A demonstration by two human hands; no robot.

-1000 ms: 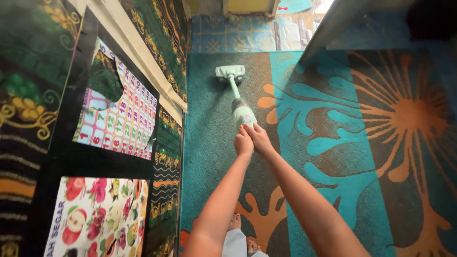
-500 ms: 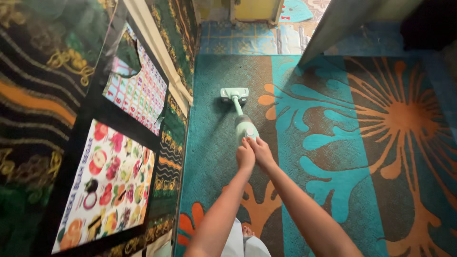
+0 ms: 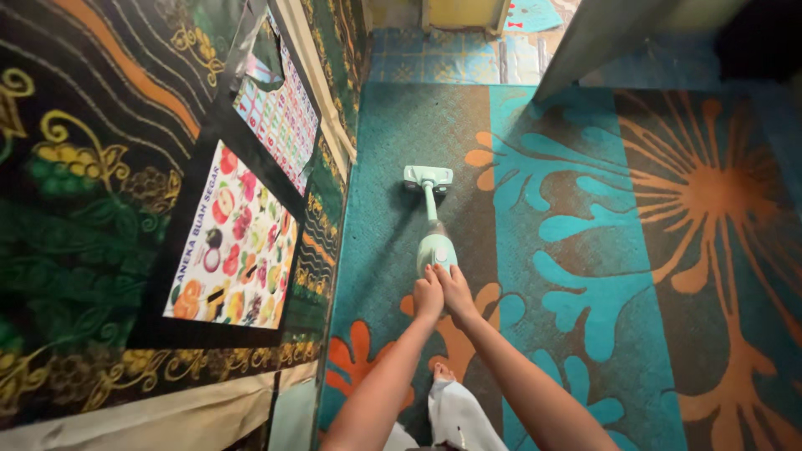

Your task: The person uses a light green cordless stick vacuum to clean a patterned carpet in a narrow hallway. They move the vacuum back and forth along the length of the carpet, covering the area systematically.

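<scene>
- Currently both hands, left hand (image 3: 427, 296) and right hand (image 3: 455, 290), are clamping together on the mint-green vacuum (image 3: 435, 249), steadying it.
- Its head (image 3: 428, 177) is resting flat on the teal carpet (image 3: 384, 209), far ahead, near the left wall (image 3: 100, 209).

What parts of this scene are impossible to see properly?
Head view only:
- Vacuum handle: hidden under the left hand and right hand.
- Underside of the vacuum head: pressed against the carpet.
- Number chart: seen too steeply, upper corner torn.
- Foot: partly hidden by clothing.
</scene>
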